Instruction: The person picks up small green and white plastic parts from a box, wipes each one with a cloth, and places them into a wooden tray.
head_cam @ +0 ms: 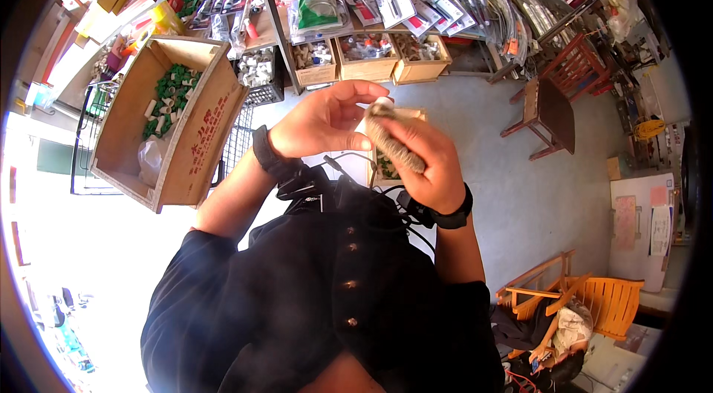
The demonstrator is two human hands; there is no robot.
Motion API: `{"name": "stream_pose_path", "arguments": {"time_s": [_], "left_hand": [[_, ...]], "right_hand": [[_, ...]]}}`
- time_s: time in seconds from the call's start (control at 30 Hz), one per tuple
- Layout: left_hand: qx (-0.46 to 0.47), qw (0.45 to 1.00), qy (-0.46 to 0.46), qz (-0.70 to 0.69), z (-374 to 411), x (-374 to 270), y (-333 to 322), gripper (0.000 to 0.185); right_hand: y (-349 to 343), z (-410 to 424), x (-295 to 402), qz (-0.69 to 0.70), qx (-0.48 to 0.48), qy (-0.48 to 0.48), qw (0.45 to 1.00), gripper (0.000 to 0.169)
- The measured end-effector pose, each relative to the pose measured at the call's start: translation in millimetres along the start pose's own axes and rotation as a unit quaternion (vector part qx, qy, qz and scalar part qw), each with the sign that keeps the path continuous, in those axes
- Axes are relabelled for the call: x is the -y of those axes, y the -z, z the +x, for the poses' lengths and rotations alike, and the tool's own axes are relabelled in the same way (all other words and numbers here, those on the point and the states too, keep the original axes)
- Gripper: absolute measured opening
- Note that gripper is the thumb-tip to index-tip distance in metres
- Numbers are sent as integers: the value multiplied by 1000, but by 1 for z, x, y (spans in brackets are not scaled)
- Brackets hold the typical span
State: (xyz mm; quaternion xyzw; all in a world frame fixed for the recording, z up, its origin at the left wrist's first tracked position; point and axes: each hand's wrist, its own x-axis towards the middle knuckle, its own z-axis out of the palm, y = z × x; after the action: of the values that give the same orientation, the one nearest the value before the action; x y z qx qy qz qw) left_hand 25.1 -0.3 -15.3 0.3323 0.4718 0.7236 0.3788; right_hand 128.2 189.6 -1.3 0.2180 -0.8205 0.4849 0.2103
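Near the middle, my left hand [323,120] has its thumb and fingers around a small white plastic pipe fitting [384,102], largely hidden by the hands. My right hand [426,156] grips a brownish, bristly brush or cloth [392,142] and presses it against the fitting. Below my hands a small wooden box [412,113] with green and white pieces stands partly hidden. To the left, a large wooden crate [195,131] with red writing holds green and white pipe fittings [170,92] and a clear plastic bag [150,162].
Wooden drawers [367,67] of fittings sit under a shelf of packaged shower heads [390,0]. A black plastic crate [262,93] holds white fittings. A dark wooden chair [548,109] stands at right. Another person [568,332] sits at lower right, by a wooden chair [613,304].
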Motion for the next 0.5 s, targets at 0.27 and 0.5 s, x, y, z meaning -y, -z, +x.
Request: {"name": "stream_pose_path", "arguments": {"time_s": [0.27,0.5], "left_hand": [[0,994,-48,103,-1,4,-3,78],[-26,997,60,30,-1,-2,1,79]], "right_hand": [[-1,2,-4,24,-50,-10,998,36],[-2,-3,-4,-32,18,13,999,38]]}}
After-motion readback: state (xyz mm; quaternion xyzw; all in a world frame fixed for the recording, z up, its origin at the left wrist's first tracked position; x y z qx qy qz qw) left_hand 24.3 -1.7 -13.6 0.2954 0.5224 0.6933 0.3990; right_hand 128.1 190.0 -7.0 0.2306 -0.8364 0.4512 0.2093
